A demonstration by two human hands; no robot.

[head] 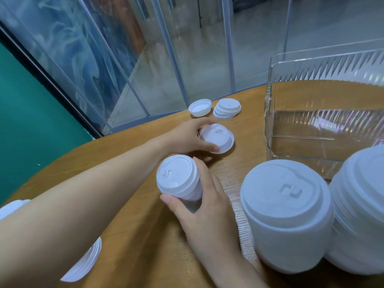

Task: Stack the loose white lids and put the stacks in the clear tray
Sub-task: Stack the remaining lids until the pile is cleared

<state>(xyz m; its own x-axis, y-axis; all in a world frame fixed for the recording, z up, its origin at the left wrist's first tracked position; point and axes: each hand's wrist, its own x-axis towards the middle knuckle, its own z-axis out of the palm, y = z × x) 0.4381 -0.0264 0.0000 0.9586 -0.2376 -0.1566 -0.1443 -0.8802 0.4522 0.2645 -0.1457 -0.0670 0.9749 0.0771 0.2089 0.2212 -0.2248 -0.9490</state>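
Left hand (pixel 188 137) fingers curl round a loose lid (pixel 217 138) on the wooden table (pixel 145 235); the right hand (pixel 204 202) grips a short lid stack (pixel 178 178) nearer. The clear tray (pixel 324 140), far right, holds nothing. A skewed placement could topple the stack.

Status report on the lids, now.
Left hand grips loose lid. Right hand holds lid stack. Clear tray empty, path open.

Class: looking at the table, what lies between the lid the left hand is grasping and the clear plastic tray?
In the head view, only bare wooden tabletop separates that white plastic lid, gripped by the left hand, from the clear plastic tray.
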